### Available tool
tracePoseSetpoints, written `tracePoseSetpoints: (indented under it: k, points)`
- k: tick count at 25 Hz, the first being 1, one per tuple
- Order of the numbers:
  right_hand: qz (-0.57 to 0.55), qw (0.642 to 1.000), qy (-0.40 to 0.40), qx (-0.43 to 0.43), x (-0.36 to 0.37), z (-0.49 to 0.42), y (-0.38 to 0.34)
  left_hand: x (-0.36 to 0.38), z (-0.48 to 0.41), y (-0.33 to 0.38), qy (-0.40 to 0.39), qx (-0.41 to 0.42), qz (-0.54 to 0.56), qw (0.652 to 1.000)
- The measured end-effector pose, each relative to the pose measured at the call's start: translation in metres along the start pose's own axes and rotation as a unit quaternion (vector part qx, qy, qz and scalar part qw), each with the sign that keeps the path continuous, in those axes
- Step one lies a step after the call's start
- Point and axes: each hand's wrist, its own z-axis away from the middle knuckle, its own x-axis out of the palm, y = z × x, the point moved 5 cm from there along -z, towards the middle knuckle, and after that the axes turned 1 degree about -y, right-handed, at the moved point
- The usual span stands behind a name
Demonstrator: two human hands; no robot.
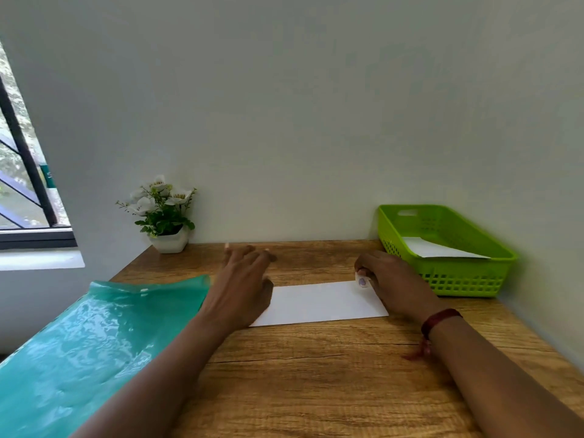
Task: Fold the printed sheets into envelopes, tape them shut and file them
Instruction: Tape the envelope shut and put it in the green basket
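A folded white sheet (319,303) lies flat on the wooden desk (316,374) between my hands. My left hand (243,279) hovers over its left end with fingers spread and straight, blurred by motion. My right hand (388,279) sits at the sheet's right end and pinches a small white object with a purple mark (362,280), perhaps a sticker or a piece of tape, at the sheet's top right corner. A green plastic basket (467,279) at the right holds a white folded paper (436,248).
A teal plastic folder (88,343) covers the desk's left side and overhangs its edge. A small white pot of white flowers (166,216) stands at the back left by the wall. A window is at the far left.
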Motion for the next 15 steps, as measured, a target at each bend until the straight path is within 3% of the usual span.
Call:
tracePoseSetpoints:
  k: [2,5,9,15]
  points:
    - [-0.002,1.0,-0.001,-0.008,-0.003,-0.001,0.001,0.004,-0.002,0.028,-0.032,0.071,-0.002,0.997]
    - [0.019,1.0,0.005,-0.01,-0.005,-0.004,0.001,0.015,-0.011,0.06,-0.099,0.098,0.007,0.99]
    - [0.041,0.999,-0.006,0.006,-0.003,-0.004,0.003,0.036,-0.023,0.095,-0.176,0.093,-0.009,0.98]
    - [0.045,0.999,-0.019,0.011,-0.002,-0.006,0.011,0.057,-0.025,0.12,-0.191,0.055,0.062,0.978]
